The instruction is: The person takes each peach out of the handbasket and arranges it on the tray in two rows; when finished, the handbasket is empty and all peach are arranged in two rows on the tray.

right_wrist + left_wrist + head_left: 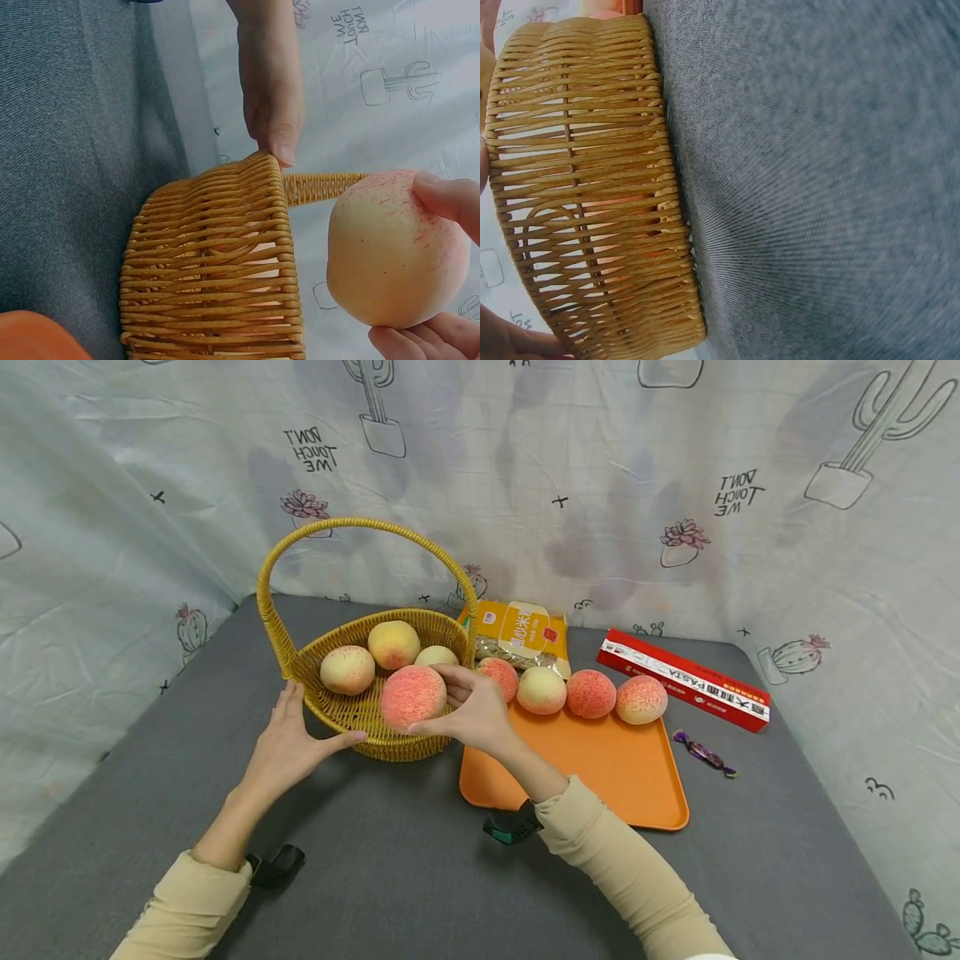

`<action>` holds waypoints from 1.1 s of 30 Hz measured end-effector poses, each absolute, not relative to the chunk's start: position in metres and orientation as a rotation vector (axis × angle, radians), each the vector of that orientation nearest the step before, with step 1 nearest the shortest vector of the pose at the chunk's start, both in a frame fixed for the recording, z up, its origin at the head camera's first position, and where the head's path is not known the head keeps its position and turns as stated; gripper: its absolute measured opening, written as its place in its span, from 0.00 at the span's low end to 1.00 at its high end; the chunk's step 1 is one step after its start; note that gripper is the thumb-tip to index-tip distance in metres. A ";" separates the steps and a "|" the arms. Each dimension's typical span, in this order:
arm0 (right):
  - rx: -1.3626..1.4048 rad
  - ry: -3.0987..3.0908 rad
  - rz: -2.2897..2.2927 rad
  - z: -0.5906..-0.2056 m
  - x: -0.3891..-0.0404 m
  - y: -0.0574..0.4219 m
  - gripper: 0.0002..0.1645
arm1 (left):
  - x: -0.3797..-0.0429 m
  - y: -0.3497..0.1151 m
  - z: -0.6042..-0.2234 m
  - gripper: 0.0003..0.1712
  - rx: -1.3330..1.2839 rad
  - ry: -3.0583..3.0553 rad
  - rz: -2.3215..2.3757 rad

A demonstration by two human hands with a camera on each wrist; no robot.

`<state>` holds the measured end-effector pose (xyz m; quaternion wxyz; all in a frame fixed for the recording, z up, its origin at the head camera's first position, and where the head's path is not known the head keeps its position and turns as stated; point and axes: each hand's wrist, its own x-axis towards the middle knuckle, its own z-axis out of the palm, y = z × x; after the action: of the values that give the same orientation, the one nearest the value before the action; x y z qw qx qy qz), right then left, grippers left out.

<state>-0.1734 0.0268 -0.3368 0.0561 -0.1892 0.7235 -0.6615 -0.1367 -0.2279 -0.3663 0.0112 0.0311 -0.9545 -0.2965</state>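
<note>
My right hand (pixel 480 710) pinches a pink peach (pixel 412 697) between thumb and fingers, over the front right part of the wicker basket (pixel 401 750). In the right wrist view the peach (pixel 397 255) shows a pale yellow side and stands higher than the basket's rim. With thumb and fingers spread, my left hand (pixel 288 747) holds the basket at its front left rim, thumb along the front edge. Inside the basket lie a speckled peach (pixel 347 670), a yellow peach (pixel 393 644) and a pale one (pixel 437 656), partly hidden by the held peach.
Several peaches sit in a row along the back of an orange tray (pixel 600 768), right of the basket. Behind them lies a yellow pasta bag (pixel 525 631). A red pasta box (pixel 682 679) and a purple wrapped candy (pixel 705 753) lie farther right. The basket's tall handle (pixel 367 524) arches overhead.
</note>
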 end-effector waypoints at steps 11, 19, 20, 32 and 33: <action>-0.542 2.210 -2.050 -0.344 -0.168 0.038 0.43 | -0.135 -0.228 -0.366 0.72 0.077 -2.974 -0.936; -0.492 2.166 -2.127 -0.351 -0.164 0.047 0.41 | -0.136 -0.228 -0.366 0.72 0.073 -2.973 -0.926; -0.482 2.170 -2.136 -0.352 -0.163 0.048 0.41 | -0.136 -0.228 -0.367 0.72 0.072 -2.972 -0.923; -0.499 2.224 -2.202 -0.353 -0.160 0.061 0.43 | -0.136 -0.228 -0.367 0.72 0.061 -2.973 -0.919; -0.498 2.225 -2.205 -0.352 -0.160 0.063 0.43 | -0.136 -0.228 -0.367 0.72 0.062 -2.975 -0.921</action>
<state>-0.1600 0.0626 -0.3523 -0.0151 -0.1570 0.7013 -0.6952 -0.1360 -0.2280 -0.3667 0.0135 0.0200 -0.9550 -0.2957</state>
